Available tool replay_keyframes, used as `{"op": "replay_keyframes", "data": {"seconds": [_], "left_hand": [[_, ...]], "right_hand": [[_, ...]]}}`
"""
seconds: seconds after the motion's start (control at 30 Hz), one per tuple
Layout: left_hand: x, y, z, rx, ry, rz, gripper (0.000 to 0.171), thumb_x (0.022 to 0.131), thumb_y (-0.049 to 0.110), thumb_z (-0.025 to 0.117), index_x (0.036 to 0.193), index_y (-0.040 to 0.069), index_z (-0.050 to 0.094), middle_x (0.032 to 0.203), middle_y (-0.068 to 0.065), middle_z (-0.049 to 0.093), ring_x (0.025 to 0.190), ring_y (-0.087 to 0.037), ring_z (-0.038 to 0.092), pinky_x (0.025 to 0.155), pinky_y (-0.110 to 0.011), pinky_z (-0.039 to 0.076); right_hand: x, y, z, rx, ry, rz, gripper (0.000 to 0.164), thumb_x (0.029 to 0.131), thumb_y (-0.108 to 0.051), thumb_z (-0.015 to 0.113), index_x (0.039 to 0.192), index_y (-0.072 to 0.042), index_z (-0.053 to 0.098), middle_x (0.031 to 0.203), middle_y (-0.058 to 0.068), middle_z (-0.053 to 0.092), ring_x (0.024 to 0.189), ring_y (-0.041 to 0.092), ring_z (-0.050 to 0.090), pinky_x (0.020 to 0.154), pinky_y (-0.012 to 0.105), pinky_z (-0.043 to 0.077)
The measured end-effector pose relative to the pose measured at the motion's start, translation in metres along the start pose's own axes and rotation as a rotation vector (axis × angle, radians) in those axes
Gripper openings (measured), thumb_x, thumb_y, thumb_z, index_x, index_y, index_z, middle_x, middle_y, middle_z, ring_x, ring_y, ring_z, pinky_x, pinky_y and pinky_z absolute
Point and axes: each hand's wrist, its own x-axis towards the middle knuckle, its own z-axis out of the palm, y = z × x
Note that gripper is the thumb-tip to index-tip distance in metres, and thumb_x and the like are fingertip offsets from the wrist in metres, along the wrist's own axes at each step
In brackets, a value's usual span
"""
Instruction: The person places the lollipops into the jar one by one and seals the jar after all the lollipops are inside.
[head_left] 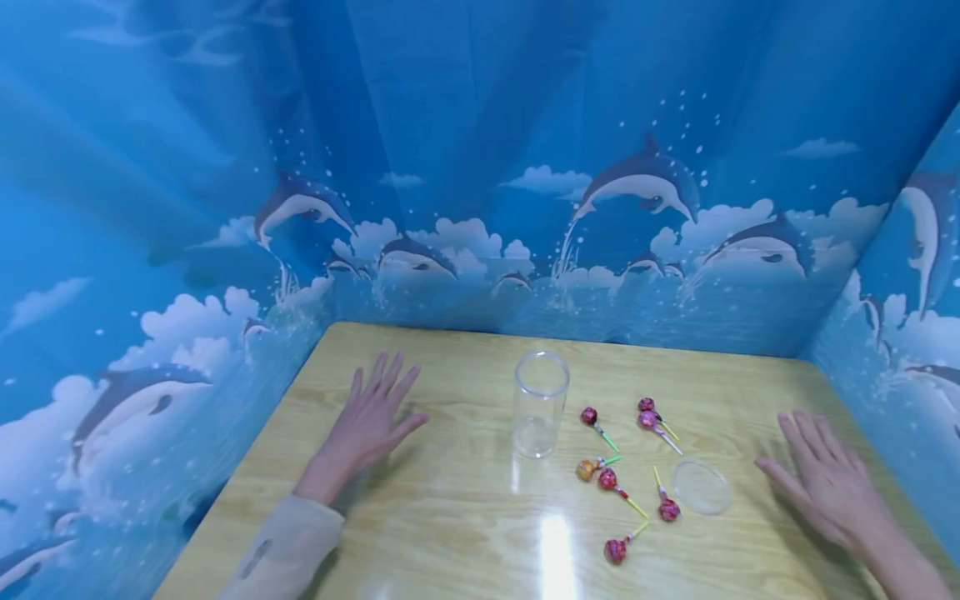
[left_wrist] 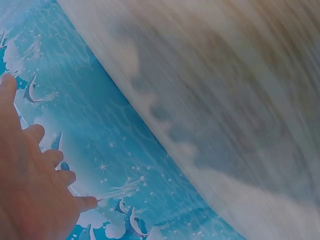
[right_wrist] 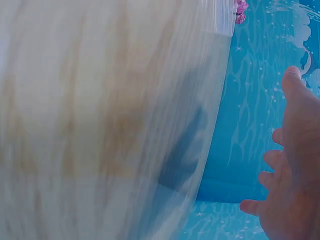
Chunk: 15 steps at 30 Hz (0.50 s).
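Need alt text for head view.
A person's left hand and right hand, fingers extended, flank an upright, empty clear jar, seven wrapped lollipops and a clear round lid on a wood-grain table. A blue dolphin-print backdrop rises behind and at both sides.

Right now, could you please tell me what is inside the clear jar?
I see nothing inside the jar; the table shows through its clear wall. The lollipops lie outside it. Nothing covers the jar, though anything tiny inside would be hard to make out.
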Motion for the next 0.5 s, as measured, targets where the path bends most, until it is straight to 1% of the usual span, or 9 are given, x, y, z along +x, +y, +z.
{"op": "replay_keyframes", "data": {"seconds": [0.13,0.2,0.27,0.33,0.4,0.5], "left_hand": [[0.001,0.005,0.002,-0.010,0.020,0.012,0.077,0.101,0.051,0.060,0.160,0.009,0.037,0.168,-0.020,0.020,0.155,-0.044,0.013,0.121,-0.072,0.012],[0.001,0.007,0.003,-0.017,0.019,0.013,0.077,0.101,0.050,0.060,0.160,0.009,0.036,0.168,-0.020,0.019,0.154,-0.044,0.014,0.121,-0.072,0.013],[0.002,0.011,0.004,-0.038,0.018,0.016,0.076,0.101,0.049,0.061,0.161,0.008,0.035,0.168,-0.019,0.019,0.154,-0.044,0.015,0.121,-0.071,0.012],[0.003,0.015,0.004,-0.055,0.012,0.012,0.077,0.102,0.049,0.060,0.162,0.009,0.033,0.169,-0.018,0.017,0.155,-0.042,0.013,0.123,-0.068,0.010],[0.005,0.019,0.005,-0.080,0.002,0.007,0.078,0.103,0.050,0.059,0.163,0.010,0.030,0.170,-0.016,0.015,0.156,-0.039,0.011,0.124,-0.066,0.009],[0.008,0.025,0.006,-0.135,-0.005,-0.001,0.077,0.104,0.047,0.058,0.164,0.009,0.026,0.170,-0.016,0.015,0.156,-0.038,0.011,0.126,-0.061,0.009]], "right_hand": [[0.002,-0.006,0.001,0.026,0.008,-0.020,0.079,0.108,-0.034,0.052,0.164,-0.001,0.007,0.169,0.023,-0.004,0.155,0.036,-0.015,0.115,0.076,-0.005],[0.003,-0.011,0.001,0.039,0.015,-0.039,0.077,0.108,-0.032,0.052,0.163,0.002,0.010,0.168,0.027,0.000,0.155,0.037,-0.013,0.121,0.066,-0.009],[0.004,-0.016,0.002,0.064,0.029,-0.049,0.075,0.108,-0.030,0.053,0.161,0.006,0.014,0.166,0.032,0.006,0.155,0.040,-0.008,0.124,0.056,-0.012],[0.005,-0.021,0.003,0.097,0.039,-0.057,0.073,0.108,-0.028,0.053,0.160,0.009,0.017,0.163,0.036,0.013,0.155,0.044,-0.001,0.125,0.046,-0.012],[0.007,-0.026,0.005,0.131,0.056,-0.058,0.070,0.108,-0.025,0.054,0.158,0.011,0.022,0.159,0.040,0.020,0.153,0.050,0.009,0.126,0.043,-0.009],[0.009,-0.032,0.006,0.172,0.075,-0.049,0.067,0.107,-0.023,0.055,0.156,0.012,0.026,0.154,0.042,0.029,0.146,0.058,0.021,0.128,0.041,-0.006]]}}
